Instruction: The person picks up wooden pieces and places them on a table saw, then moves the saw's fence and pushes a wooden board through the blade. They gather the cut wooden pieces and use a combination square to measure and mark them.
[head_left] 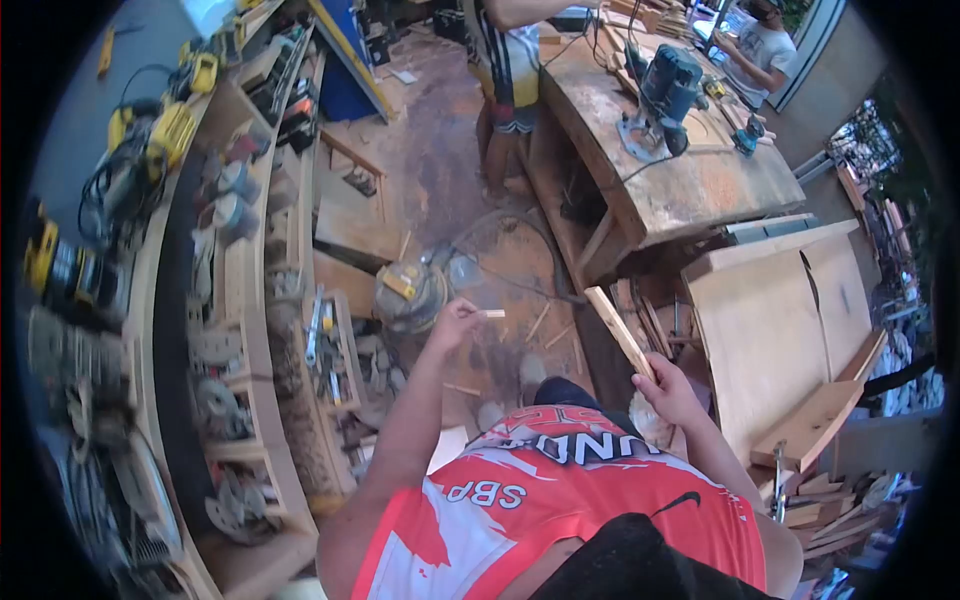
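My left hand [457, 326] is closed, its fingertips pinching a small pale piece of wood [494, 313]. On the other side, my right hand [672, 390] is wrapped round the lower end of a wooden stick [618, 328], which tilts up and to the left. The two pieces are apart. Below my left hand's level, to its left, wrenches [316, 328] lie in a wooden tray. A round machine [410, 296] with a yellow item on top stands on the floor just beyond that hand.
Shelves [262, 400] with power tools [172, 135] run along the left. A workbench [690, 190] with a router [668, 90] stands ahead right. One person [505, 70] stands beside it, another [762, 50] behind it. Wood scraps and a hose [555, 255] lie on the floor; a large board [775, 330] leans right.
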